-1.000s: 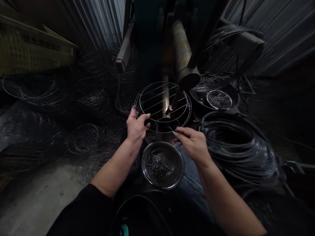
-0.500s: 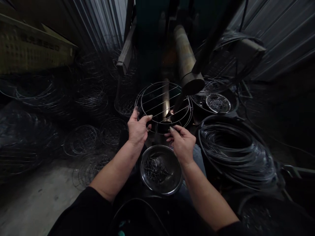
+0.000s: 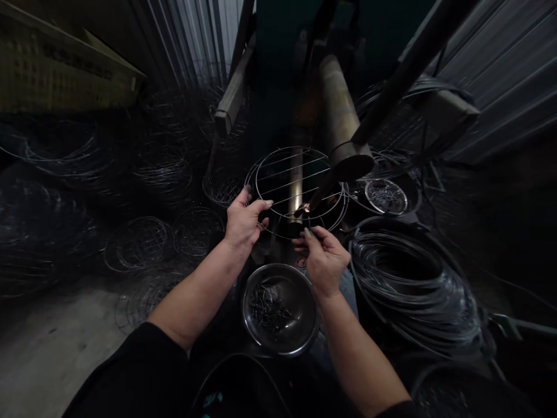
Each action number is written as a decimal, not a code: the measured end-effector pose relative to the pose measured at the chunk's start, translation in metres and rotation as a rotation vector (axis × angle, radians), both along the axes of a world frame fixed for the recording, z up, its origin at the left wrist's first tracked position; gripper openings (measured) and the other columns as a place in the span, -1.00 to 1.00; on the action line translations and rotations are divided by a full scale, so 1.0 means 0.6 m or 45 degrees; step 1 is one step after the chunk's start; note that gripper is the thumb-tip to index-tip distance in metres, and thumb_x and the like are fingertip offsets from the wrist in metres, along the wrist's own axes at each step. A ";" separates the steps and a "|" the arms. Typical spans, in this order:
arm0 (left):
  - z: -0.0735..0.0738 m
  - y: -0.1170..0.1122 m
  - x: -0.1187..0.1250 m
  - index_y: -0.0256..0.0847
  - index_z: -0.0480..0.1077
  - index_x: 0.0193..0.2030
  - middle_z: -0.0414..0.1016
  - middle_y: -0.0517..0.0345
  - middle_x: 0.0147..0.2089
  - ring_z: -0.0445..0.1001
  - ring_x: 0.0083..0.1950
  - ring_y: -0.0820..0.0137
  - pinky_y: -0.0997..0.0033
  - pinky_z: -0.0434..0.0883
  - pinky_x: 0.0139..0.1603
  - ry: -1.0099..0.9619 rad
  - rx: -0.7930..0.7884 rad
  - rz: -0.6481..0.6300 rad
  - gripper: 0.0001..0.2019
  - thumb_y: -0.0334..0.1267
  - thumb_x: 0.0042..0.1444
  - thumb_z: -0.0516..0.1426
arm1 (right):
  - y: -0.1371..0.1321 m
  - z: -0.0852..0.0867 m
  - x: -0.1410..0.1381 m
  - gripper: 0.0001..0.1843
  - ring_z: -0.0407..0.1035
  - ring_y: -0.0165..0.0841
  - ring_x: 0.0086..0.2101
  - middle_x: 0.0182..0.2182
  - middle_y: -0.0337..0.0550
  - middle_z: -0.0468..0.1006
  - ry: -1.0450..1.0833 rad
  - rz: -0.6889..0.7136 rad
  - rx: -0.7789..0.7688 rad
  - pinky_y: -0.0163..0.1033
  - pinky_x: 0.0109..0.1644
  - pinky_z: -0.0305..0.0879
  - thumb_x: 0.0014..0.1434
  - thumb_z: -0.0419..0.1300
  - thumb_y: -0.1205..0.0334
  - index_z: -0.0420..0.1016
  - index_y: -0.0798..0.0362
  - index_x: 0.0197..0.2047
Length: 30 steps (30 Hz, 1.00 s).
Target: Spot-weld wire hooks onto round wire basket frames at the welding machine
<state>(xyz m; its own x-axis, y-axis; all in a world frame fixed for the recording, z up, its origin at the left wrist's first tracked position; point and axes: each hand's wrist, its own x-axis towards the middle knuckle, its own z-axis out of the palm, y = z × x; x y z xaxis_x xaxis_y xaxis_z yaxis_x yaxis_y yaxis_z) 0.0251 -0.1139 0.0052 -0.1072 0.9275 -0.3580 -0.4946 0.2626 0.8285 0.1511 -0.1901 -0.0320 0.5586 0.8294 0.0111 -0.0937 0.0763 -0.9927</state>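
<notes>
A round wire rack [image 3: 292, 152] with rings and parallel cross wires is held out in front of me. My left hand [image 3: 246, 217] grips its left rim, thumb on top and fingers below. At the near edge of the rack, my right hand [image 3: 324, 255] is closed in a pinch; what its fingertips hold is too small and dark to make out. The copper-coloured tip [image 3: 306, 207] of a machine arm meets the rack's near right part, above a lower metal post [image 3: 296, 186]. Below my hands sits a steel bowl [image 3: 300, 302] with many short metal pieces.
A large coil of wire [image 3: 418, 290] lies in a tub at right. Behind it is a smaller bowl [image 3: 386, 196] of metal pieces. Stacked wire racks [image 3: 139, 241] stand on the left. The machine's thick cylinder [image 3: 342, 116] hangs above the rack; a yellow crate [image 3: 65, 75] is at upper left.
The view has shifted slightly, so the machine appears farther right. The rack has tilted and moved a little relative to the copper-coloured tip. Both hands keep nearly the same pose.
</notes>
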 end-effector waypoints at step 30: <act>0.017 0.028 0.008 -0.12 0.35 -0.08 0.29 0.28 -0.35 0.33 -0.38 0.50 0.51 0.25 -0.46 0.082 -0.040 0.011 -0.42 -0.43 -0.37 0.28 | 0.031 -0.007 -0.007 -0.82 0.48 -0.35 -0.57 -0.53 -0.25 0.52 0.072 -0.026 0.150 -0.34 -0.56 0.41 0.02 0.27 0.19 0.50 0.14 -0.34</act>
<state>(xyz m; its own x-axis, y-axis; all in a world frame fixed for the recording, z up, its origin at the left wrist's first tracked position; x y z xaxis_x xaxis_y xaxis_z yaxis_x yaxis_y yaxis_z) 0.0299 -0.0973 0.0156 -0.1388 0.9149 -0.3791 -0.4426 0.2852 0.8502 0.1468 -0.1713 -0.0359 0.5775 0.8129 0.0758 -0.1465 0.1945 -0.9699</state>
